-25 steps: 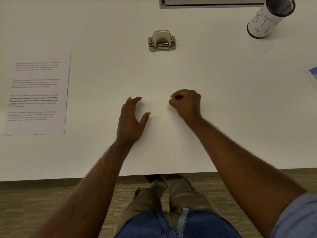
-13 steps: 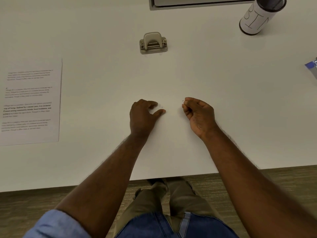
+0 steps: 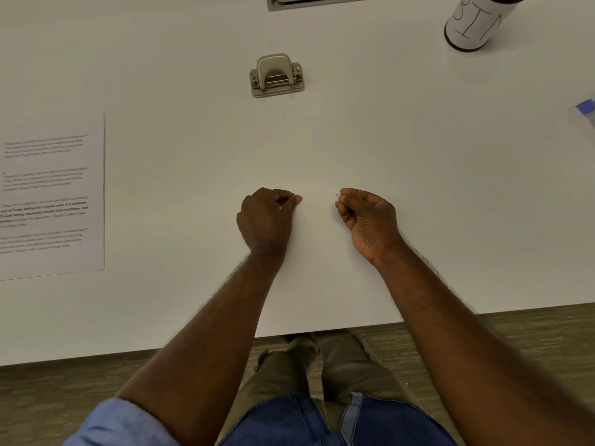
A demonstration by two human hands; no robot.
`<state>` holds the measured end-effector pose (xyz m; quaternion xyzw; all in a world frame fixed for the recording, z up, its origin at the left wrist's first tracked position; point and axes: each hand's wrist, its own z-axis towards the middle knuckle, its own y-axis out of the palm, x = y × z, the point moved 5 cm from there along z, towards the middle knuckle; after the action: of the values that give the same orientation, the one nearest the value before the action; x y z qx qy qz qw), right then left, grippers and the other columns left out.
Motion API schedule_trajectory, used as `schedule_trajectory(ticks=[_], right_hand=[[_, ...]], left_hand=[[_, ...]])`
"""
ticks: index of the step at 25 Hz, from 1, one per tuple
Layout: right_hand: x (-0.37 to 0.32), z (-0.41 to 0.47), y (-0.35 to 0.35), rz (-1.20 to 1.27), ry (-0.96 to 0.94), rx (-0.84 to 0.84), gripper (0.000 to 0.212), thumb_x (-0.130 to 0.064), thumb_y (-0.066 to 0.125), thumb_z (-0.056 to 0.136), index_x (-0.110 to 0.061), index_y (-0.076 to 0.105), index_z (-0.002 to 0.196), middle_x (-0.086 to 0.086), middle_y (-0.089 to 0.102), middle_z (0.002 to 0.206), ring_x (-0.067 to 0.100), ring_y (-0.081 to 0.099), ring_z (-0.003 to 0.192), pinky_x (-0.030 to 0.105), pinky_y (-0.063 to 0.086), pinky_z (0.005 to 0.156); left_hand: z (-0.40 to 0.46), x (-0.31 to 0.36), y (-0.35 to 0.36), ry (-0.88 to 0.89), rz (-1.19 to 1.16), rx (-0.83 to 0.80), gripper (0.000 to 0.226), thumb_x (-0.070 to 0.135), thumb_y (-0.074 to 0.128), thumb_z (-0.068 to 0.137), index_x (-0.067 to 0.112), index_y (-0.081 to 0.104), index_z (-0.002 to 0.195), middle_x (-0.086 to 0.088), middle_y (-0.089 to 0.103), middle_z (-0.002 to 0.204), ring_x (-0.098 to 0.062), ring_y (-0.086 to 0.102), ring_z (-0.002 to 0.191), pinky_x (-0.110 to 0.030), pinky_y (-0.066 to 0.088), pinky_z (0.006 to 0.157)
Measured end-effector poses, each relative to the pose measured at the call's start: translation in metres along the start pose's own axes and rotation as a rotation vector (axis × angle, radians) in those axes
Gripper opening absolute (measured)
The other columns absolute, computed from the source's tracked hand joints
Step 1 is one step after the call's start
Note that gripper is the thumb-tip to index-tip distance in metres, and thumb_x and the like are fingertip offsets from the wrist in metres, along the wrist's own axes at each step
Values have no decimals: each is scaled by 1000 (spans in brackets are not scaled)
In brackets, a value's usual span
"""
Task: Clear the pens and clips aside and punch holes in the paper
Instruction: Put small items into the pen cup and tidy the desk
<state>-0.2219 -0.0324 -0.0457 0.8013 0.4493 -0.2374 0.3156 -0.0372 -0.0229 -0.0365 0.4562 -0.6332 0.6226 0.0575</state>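
A printed sheet of paper (image 3: 53, 194) lies flat at the left of the white table (image 3: 418, 188). A grey hole punch (image 3: 277, 76) stands at the table's middle back. My left hand (image 3: 265, 217) rests on the table near the middle with its fingers curled; something small glints between them. My right hand (image 3: 370, 217) is a short way to its right, palm turned inward, pinching a small wire clip (image 3: 337, 197) at its fingertips. No pens show.
A cylindrical cup wrapped in white paper (image 3: 473, 22) stands at the back right. A grey recessed panel (image 3: 322, 1) sits in the table's back edge. A blue object (image 3: 586, 107) pokes in at the right border. The table's front edge runs just above my knees.
My left hand went from spread fingers to curled fingers on the table. My right hand lifted and turned palm inward, with a small clip now showing at its fingertips.
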Motion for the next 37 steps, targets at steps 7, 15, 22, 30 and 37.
schedule_trajectory(ticks=[7,15,22,30,37], right_hand=[[-1,1,1,-16,7,-9,12,9,63,79,-2,69,79,4,69,68,11,66,63,17,57,64],[-16,4,-2,56,6,-15,13,9,63,79,-3,68,79,1,72,62,11,68,62,18,58,67],[-43,-20,10,154,-65,-32,11,8,64,79,-2,68,79,4,72,65,12,68,64,18,58,66],[-117,-29,-7,373,-159,27,13,9,62,79,-1,69,77,8,69,67,13,67,60,17,56,59],[-247,55,-45,283,-258,132,10,5,67,77,-5,70,77,9,70,72,15,66,64,19,57,59]], left_hand=[[3,12,7,177,256,-88,14,31,58,89,22,67,84,3,63,94,-22,53,93,-33,30,77],[35,0,-37,51,46,-46,15,36,58,88,27,68,81,8,68,97,-19,58,98,-38,39,85],[17,14,-62,61,-267,-101,13,36,65,85,27,64,75,11,68,88,-13,61,87,-47,48,92],[10,129,-37,264,-320,-238,18,36,66,85,34,60,67,13,68,84,-6,58,75,-42,51,82],[54,296,49,377,-362,-273,15,36,65,85,31,62,71,11,69,83,-10,61,81,-45,51,83]])
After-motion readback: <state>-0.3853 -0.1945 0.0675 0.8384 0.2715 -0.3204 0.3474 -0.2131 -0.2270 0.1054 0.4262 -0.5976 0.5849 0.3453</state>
